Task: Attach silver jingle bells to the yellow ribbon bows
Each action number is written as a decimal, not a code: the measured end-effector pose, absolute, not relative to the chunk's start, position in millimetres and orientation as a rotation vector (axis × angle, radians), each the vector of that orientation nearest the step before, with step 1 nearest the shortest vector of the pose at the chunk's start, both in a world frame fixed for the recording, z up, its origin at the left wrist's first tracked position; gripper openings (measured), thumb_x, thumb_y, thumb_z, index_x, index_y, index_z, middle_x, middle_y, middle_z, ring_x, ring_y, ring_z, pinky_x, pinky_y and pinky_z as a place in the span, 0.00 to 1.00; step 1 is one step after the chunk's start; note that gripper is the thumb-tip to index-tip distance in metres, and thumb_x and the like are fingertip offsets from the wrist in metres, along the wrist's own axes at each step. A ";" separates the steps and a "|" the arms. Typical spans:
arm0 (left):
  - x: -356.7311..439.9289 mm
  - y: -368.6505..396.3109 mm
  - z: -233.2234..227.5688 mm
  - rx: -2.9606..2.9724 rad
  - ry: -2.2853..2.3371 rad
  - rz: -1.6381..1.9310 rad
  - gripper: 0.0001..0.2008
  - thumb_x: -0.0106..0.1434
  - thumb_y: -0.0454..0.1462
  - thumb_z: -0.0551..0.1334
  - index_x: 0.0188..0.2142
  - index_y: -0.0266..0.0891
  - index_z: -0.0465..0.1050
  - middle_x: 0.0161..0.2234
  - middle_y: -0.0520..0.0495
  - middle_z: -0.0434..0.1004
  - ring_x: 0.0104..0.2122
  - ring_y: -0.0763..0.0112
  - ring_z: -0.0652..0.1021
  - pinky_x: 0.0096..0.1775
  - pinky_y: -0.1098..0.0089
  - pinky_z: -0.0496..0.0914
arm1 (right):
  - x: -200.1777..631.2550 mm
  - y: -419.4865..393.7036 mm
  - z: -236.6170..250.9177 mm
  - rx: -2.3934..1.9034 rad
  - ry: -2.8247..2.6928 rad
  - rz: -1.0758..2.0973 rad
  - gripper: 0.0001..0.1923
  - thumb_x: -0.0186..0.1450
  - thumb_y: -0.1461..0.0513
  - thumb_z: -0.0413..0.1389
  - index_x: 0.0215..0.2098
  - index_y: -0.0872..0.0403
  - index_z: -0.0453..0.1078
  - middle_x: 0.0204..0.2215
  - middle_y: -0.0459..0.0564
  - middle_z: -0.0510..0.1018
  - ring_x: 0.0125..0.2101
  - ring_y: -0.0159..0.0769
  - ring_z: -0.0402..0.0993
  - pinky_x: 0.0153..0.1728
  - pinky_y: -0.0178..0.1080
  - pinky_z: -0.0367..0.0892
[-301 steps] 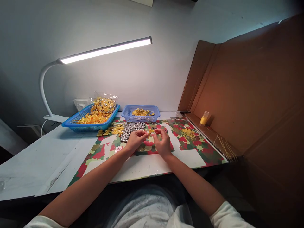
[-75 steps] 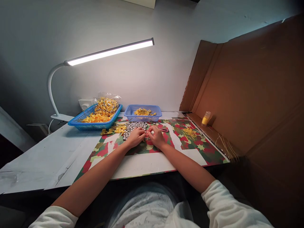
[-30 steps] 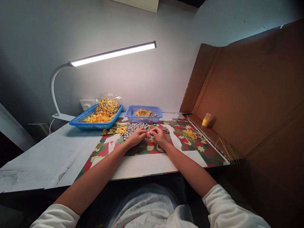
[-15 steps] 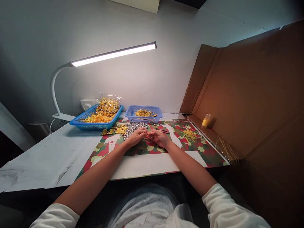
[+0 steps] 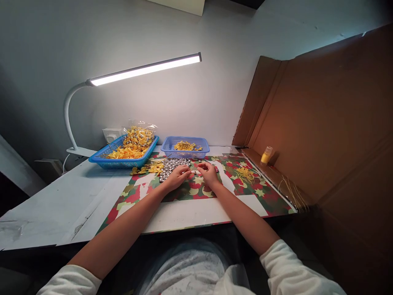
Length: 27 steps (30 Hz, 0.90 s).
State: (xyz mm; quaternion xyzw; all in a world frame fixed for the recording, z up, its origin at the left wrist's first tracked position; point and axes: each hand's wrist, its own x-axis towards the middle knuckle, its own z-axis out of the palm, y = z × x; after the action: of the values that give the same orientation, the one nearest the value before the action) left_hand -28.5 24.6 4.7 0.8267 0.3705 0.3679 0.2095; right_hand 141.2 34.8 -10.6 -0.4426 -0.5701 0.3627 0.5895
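My left hand (image 5: pixel 178 177) is closed in a pinch above the patterned mat, just right of a pile of shiny silver beads (image 5: pixel 172 167). A small pale and shiny piece (image 5: pixel 193 172) shows at its fingertips, too small to name. My right hand (image 5: pixel 209 173) is a short gap away, thumb and fingers pinched together. What lies between those fingertips, if anything, is too fine to make out. Yellow fabric flowers (image 5: pixel 156 167) on thin stems lie left of the beads. Behind my right hand, a tool seems to lie mostly hidden.
A blue basket (image 5: pixel 121 164) of yellow flowers stands back left; a smaller blue basket (image 5: pixel 185 154) holds yellow pieces. Yellow strands (image 5: pixel 245 174) lie on the mat (image 5: pixel 196 191) at right. A small yellow bottle (image 5: pixel 266 155) stands by the cardboard wall (image 5: pixel 325 110). A lamp (image 5: pixel 147 69) hangs over.
My hands were together at the fingertips and have drawn apart. My right hand has risen slightly and turned, and a small piece now shows at my left fingertips.
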 end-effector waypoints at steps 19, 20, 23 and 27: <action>-31.6 22.0 5.8 2.356 1.269 1.153 0.10 0.64 0.40 0.52 0.36 0.40 0.70 0.36 0.46 0.74 0.38 0.63 0.72 0.44 0.63 0.64 | 131.9 18.9 -8.7 -0.935 -1.576 0.890 0.09 0.55 0.55 0.55 0.25 0.53 0.68 0.23 0.44 0.71 0.25 0.31 0.65 0.28 0.35 0.62; -32.3 21.2 6.9 2.363 1.229 1.165 0.09 0.63 0.40 0.54 0.38 0.40 0.70 0.38 0.46 0.75 0.40 0.63 0.72 0.45 0.63 0.64 | 132.4 18.2 -8.3 -0.937 -1.596 0.874 0.09 0.56 0.55 0.55 0.25 0.53 0.68 0.23 0.44 0.71 0.25 0.31 0.65 0.28 0.35 0.62; -33.1 19.5 8.8 2.456 1.107 1.135 0.09 0.63 0.42 0.56 0.35 0.41 0.72 0.38 0.46 0.75 0.40 0.63 0.72 0.45 0.62 0.64 | 134.0 17.8 -7.3 -0.938 -1.607 0.852 0.08 0.55 0.56 0.55 0.24 0.53 0.68 0.23 0.44 0.71 0.25 0.31 0.65 0.29 0.35 0.61; -33.0 20.6 9.2 2.584 1.130 1.103 0.10 0.63 0.41 0.56 0.30 0.42 0.73 0.34 0.47 0.76 0.36 0.63 0.71 0.43 0.63 0.63 | 135.7 23.2 -7.3 -0.966 -1.480 0.932 0.07 0.53 0.57 0.56 0.22 0.52 0.66 0.22 0.43 0.70 0.26 0.32 0.65 0.29 0.35 0.62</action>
State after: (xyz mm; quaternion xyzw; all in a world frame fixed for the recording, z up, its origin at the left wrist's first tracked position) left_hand -33.0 20.6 9.2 0.8519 0.3725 0.3636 0.0569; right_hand 135.7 23.2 -7.3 -0.4068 -0.6229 0.3923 0.5410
